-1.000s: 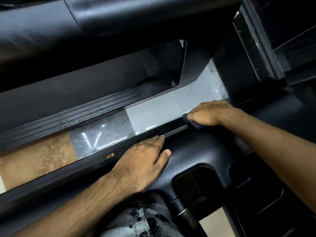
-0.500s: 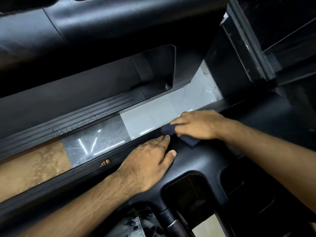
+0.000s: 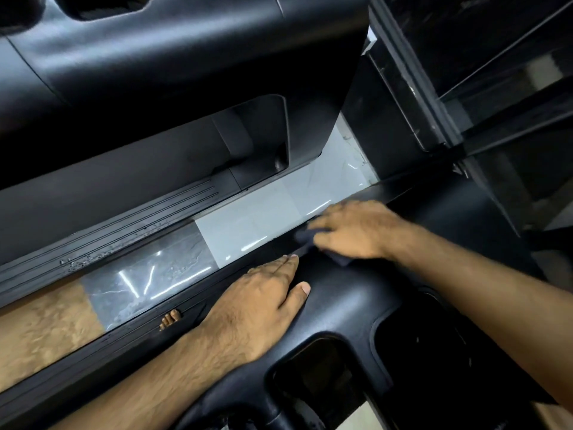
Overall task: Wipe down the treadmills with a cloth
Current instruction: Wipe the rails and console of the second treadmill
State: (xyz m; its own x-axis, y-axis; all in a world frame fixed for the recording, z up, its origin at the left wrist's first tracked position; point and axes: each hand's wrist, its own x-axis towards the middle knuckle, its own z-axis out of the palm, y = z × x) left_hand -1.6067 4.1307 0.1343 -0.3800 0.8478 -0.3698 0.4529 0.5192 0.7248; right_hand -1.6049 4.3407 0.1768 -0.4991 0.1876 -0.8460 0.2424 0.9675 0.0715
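On the far edge of the black console (image 3: 341,305), the right hand (image 3: 356,231) lay palm down over a dark cloth (image 3: 305,235). The fingers (image 3: 322,225) were bent over the cloth and pressed it against the console, so they grasped it from above. Most of the cloth was hidden under the palm. One bunched end came out past the fingertips toward the left, and a small corner showed under the heel of the hand, nearer to the person. As far as it could be seen, its long axis ran along the console's far edge, from left to right, with the free end pointing left.

The left hand (image 3: 260,308) rested flat on the same console, just beside the cloth but apart from it. Its fingers were straight and close together and held nothing, and the thumb was spread to the right. The fingertips pointed toward the far edge and almost reached the cloth.

Beyond the console's far edge, glossy floor tiles (image 3: 254,225) showed between the console and a second black treadmill (image 3: 186,72). A bare foot (image 3: 170,318) was partly visible at the edge near the left wrist.
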